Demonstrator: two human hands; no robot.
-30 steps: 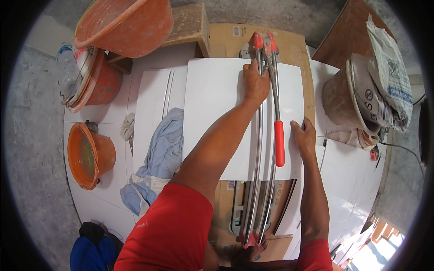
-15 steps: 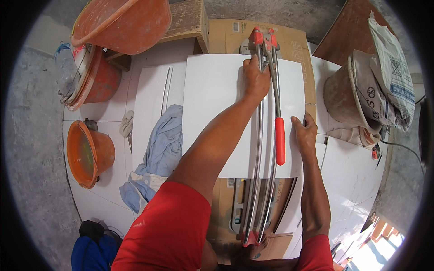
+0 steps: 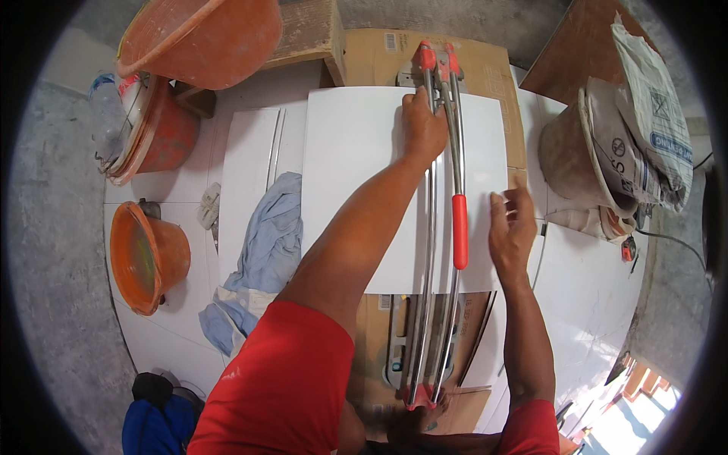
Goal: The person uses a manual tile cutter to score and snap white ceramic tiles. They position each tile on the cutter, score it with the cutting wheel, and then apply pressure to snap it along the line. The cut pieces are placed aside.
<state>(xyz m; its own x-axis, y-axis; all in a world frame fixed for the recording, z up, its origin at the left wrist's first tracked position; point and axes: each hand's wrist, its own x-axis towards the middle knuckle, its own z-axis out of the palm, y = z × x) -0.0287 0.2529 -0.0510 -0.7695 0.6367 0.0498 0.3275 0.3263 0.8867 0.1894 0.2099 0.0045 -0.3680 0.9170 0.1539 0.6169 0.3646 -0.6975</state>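
A manual tile cutter (image 3: 431, 227) with two chrome rails, red end pieces and a red-gripped lever (image 3: 459, 231) lies lengthwise in front of me. Under its rails sits a large white tile (image 3: 356, 144). My left hand (image 3: 425, 130) is closed around the cutter near the sliding carriage at the far end; its fingertips are partly hidden. Beside the tile's right edge is my right hand (image 3: 513, 231), thumb and fingers apart, holding nothing. Whether its thumb touches the tile I cannot tell. The lever slants toward me over the tile.
Cardboard (image 3: 478, 61) lies beneath the cutter. To the left are a blue cloth (image 3: 269, 227), an orange bucket (image 3: 171, 254) and a large orange tub (image 3: 220, 45). At right stand a grey bucket (image 3: 561, 152) with sacks and more white tiles (image 3: 584, 288). A wooden bench (image 3: 311, 38) stands behind.
My right hand has loosened from the tile's right edge, its fingers spreading and moving slightly toward me. The left hand stays at the far end of the cutter. The whole view shifts slightly.
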